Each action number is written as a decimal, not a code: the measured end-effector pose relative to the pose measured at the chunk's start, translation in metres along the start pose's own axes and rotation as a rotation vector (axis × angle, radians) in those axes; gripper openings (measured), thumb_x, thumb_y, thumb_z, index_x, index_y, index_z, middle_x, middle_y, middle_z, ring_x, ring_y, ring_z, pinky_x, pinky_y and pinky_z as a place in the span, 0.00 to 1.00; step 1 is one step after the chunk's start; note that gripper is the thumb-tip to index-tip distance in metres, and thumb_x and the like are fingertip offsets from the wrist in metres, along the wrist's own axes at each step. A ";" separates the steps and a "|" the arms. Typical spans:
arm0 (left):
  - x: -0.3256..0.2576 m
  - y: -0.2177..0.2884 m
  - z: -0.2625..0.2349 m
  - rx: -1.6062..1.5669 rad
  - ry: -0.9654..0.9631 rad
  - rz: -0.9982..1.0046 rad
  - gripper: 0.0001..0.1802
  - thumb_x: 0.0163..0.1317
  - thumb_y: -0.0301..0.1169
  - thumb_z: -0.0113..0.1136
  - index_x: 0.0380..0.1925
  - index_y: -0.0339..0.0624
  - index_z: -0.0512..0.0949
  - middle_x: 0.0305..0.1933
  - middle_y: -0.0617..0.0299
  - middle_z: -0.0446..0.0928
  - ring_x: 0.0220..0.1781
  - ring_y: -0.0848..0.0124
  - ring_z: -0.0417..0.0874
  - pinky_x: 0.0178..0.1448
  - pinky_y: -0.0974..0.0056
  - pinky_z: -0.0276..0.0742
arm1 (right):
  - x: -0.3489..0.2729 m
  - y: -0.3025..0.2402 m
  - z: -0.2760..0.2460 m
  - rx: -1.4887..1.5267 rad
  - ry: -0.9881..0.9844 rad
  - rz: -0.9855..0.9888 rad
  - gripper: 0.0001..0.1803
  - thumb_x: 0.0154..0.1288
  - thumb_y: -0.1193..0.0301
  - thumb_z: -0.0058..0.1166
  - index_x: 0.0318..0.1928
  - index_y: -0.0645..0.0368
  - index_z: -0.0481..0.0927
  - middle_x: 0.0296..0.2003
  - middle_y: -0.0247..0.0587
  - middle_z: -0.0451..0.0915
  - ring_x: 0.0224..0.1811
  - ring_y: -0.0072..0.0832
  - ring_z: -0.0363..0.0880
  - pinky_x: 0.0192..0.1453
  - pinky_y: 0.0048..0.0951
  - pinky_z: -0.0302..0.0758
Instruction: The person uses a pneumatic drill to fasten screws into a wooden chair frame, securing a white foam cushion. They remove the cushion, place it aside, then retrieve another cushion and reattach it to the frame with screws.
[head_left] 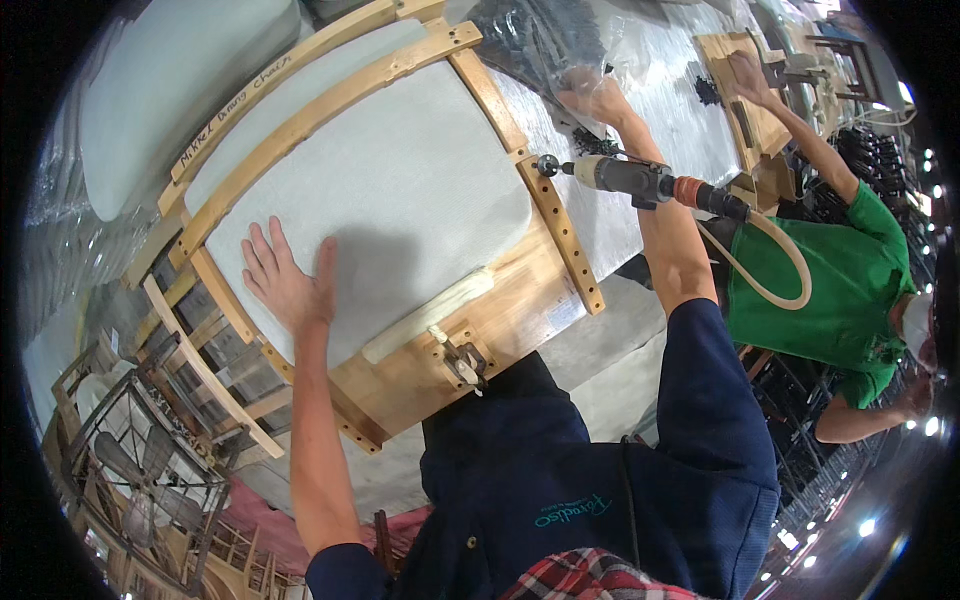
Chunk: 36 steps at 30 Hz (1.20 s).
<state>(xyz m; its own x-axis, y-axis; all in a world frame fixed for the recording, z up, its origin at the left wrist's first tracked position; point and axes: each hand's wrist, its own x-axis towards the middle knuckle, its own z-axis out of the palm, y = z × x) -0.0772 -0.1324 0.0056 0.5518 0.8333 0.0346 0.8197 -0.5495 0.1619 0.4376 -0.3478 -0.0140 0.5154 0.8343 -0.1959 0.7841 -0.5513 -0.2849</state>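
Note:
A grey-white padded panel [380, 190] with rounded corners lies in a wooden jig [350, 110] with curved rails and drilled side bars. My left hand [285, 275] is open, fingers spread, over the panel's left part. At the upper right, my right hand [592, 97] reaches into or beneath a clear plastic bag [545, 45] with dark contents; the plastic and blur hide its fingertips. Small black pieces [595, 142], perhaps screws, lie beside that hand. A power screwdriver [640, 182] with a pale hose [795, 285] crosses in front of my right forearm.
A toggle clamp [463, 360] and a pale padded strip [430, 315] are on the jig's near side. To the right, a co-worker in a green shirt [820, 290] has a hand by a wooden board [735, 100]. A caged fan [145, 480] stands lower left.

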 end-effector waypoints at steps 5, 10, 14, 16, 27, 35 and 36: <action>0.001 0.002 -0.001 -0.010 0.007 -0.004 0.51 0.64 0.68 0.57 0.80 0.53 0.57 0.85 0.55 0.50 0.86 0.52 0.45 0.85 0.38 0.37 | -0.006 -0.020 -0.009 0.036 0.057 -0.010 0.22 0.68 0.52 0.51 0.47 0.56 0.84 0.45 0.57 0.86 0.48 0.56 0.85 0.52 0.52 0.80; 0.005 0.003 0.000 -0.035 0.022 -0.007 0.50 0.65 0.67 0.56 0.79 0.53 0.58 0.85 0.54 0.51 0.86 0.51 0.45 0.84 0.38 0.37 | -0.004 -0.009 -0.005 0.066 0.105 0.015 0.23 0.69 0.50 0.52 0.46 0.56 0.86 0.43 0.57 0.86 0.47 0.56 0.85 0.53 0.51 0.81; 0.003 0.001 -0.001 -0.035 0.022 -0.016 0.50 0.64 0.68 0.55 0.79 0.53 0.58 0.85 0.54 0.51 0.86 0.51 0.45 0.84 0.38 0.37 | -0.009 0.006 0.011 0.186 0.214 0.052 0.23 0.68 0.50 0.57 0.47 0.56 0.87 0.42 0.58 0.87 0.46 0.56 0.86 0.53 0.48 0.81; 0.005 0.002 -0.002 -0.034 0.023 -0.007 0.51 0.64 0.69 0.55 0.79 0.53 0.58 0.85 0.54 0.51 0.86 0.51 0.45 0.84 0.38 0.37 | -0.012 0.027 0.024 0.223 0.305 0.096 0.22 0.67 0.53 0.59 0.48 0.59 0.87 0.41 0.57 0.87 0.44 0.53 0.87 0.51 0.45 0.82; 0.004 0.004 0.003 -0.029 0.097 0.044 0.48 0.65 0.65 0.59 0.78 0.51 0.61 0.84 0.52 0.54 0.85 0.50 0.49 0.83 0.37 0.41 | -0.148 -0.012 0.012 1.152 0.922 0.343 0.14 0.74 0.70 0.56 0.50 0.69 0.83 0.32 0.41 0.85 0.30 0.26 0.83 0.35 0.28 0.79; 0.002 0.006 -0.007 -0.102 0.070 0.034 0.49 0.64 0.63 0.61 0.76 0.45 0.63 0.82 0.46 0.54 0.84 0.46 0.49 0.82 0.35 0.41 | -0.232 -0.250 0.013 0.971 0.362 0.396 0.10 0.73 0.77 0.57 0.50 0.67 0.84 0.35 0.41 0.87 0.32 0.22 0.83 0.38 0.25 0.81; 0.002 0.006 -0.008 -0.116 0.069 0.025 0.48 0.64 0.62 0.61 0.76 0.45 0.63 0.82 0.46 0.54 0.84 0.46 0.49 0.82 0.35 0.41 | -0.204 -0.273 0.014 0.977 0.303 0.353 0.09 0.73 0.77 0.57 0.49 0.67 0.85 0.36 0.42 0.87 0.34 0.24 0.85 0.39 0.25 0.81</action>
<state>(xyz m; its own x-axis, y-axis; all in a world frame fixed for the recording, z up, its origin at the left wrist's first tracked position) -0.0724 -0.1335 0.0149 0.5568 0.8237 0.1075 0.7800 -0.5629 0.2733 0.1138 -0.3675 0.0905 0.8272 0.5204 -0.2120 0.0288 -0.4159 -0.9089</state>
